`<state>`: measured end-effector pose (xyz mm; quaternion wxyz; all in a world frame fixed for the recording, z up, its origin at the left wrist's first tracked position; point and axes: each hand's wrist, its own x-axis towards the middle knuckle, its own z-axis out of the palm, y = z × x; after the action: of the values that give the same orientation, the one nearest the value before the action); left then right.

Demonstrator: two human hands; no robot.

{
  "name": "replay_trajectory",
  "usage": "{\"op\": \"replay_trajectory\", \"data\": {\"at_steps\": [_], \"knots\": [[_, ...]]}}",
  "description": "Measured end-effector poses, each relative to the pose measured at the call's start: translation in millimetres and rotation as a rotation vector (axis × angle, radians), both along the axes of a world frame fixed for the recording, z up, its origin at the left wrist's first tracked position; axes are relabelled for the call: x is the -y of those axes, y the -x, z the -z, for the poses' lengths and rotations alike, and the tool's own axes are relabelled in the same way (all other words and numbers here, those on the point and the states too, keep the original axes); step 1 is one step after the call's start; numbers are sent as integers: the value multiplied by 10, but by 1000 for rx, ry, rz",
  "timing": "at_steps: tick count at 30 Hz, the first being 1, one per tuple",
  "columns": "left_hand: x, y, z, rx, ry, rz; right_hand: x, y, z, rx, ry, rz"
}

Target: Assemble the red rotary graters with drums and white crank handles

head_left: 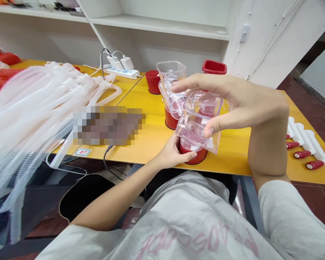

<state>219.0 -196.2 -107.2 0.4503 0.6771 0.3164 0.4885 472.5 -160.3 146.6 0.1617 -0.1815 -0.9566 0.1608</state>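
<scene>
A: Grip?
B: Left hand (176, 153): wrapping the jug's (197, 126) red base (200, 157). Right hand (241, 99): arching over the rim, fingers parted; contact, cannot tell.
A: Risk?
B: Tipping, should the right hand be pressing off-centre; possibly knocking the second jug (170, 118).
A: Placement?
B: Jug: sitting within the left grip, beneath the right. Second jug: standing behind-left of it. Handles (319, 147): lying to its right.

A small assembly workshop is indicated: translucent hoses (40, 104) are heaped at nine o'clock on a yellow desk (151, 130); matching red-and-white parts (319, 148) are lined up at three.
</scene>
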Motion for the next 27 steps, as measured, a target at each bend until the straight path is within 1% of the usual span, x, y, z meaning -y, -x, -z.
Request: {"op": "replay_trajectory", "data": {"at_steps": [3, 5, 6, 11, 13, 15, 19, 21, 27], "knots": [[-9, -2, 40, 28, 1, 30, 113, -33, 2, -28, -71, 97], [-12, -2, 44, 37, -20, 24, 173, -78, -6, -67, -77, 150], [-13, -1, 42, 42, -28, 14, 199, -99, -17, -76, -61, 153], [-18, 14, 30, 32, -23, 39, 273, -110, -107, -20, 86, 68], [-19, 18, 26, 17, -32, 43, 267, -72, -118, -20, 111, 22], [-18, 12, 17, 5, -36, 34, 249, -31, -109, -33, 102, 7], [-19, -18, -15, 28, -67, 6, 223, 11, -90, -35, 79, 24], [-25, -26, -26, 37, -82, 1, 218, 17, -89, -27, 75, 0], [-46, 18, -50, 45, -34, 80, 143, 88, -51, 25, 19, -76]]}}
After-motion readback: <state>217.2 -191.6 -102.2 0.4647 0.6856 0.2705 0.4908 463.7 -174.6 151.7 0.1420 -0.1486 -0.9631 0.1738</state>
